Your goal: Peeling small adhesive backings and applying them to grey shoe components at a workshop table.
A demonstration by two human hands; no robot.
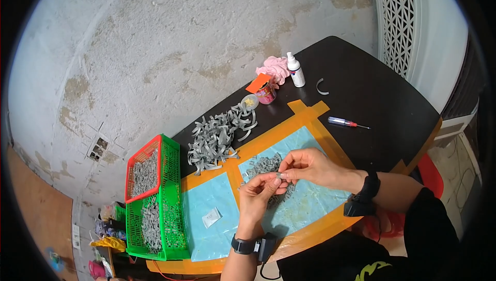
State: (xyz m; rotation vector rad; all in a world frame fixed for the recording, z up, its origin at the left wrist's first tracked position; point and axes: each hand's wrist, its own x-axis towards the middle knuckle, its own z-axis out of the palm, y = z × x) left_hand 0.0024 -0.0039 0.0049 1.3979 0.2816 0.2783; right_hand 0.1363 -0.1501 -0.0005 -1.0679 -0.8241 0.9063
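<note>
My left hand and right hand pinch a small grey piece between fingertips, above the grey heap on the blue sheet. Loose strips remain outside; the red basket and green basket hold many pieces. I judge work midway; finished pieces cannot be distinguished.

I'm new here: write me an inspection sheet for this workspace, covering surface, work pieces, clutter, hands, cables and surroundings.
Surface: dark table, blue sheets edged with orange tape.
Job's things: grey pile on the right-hand sheet; curved grey strips heaped beyond; red basket and green basket, both holding grey pieces.
Clutter: screwdriver, white bottle, pink cloth, can, white packet.
Hands: left hand and right hand meet, fingertips pinching a small grey piece.
Cables: dark cable below the left wrist; thin red cable at the near table edge.
Surroundings: patchy wall; white lattice panel at right.
</note>
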